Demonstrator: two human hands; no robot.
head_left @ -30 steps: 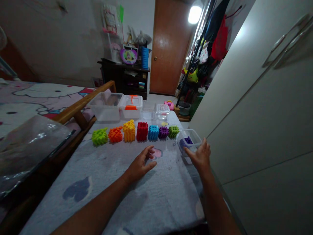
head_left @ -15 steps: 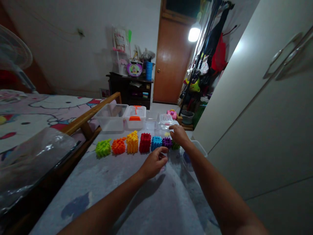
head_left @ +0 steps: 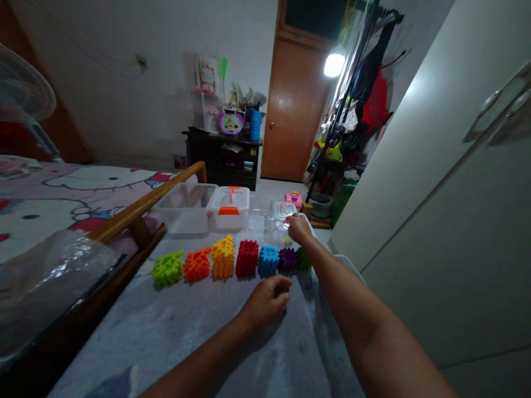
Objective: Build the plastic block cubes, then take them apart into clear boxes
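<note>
The left hand is bare, and so is the left forearm, which is slim at the wrist and thickens toward the lower edge of the view. The right hand is bare too. The right forearm, uncovered, shows more of its length and broadens away from the wrist. The fingernails are too small to make out.

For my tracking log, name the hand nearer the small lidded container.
Right. The right hand is beside the small lidded container, contact unclear; the left hand is well short of it, this side of the blue block.
</note>
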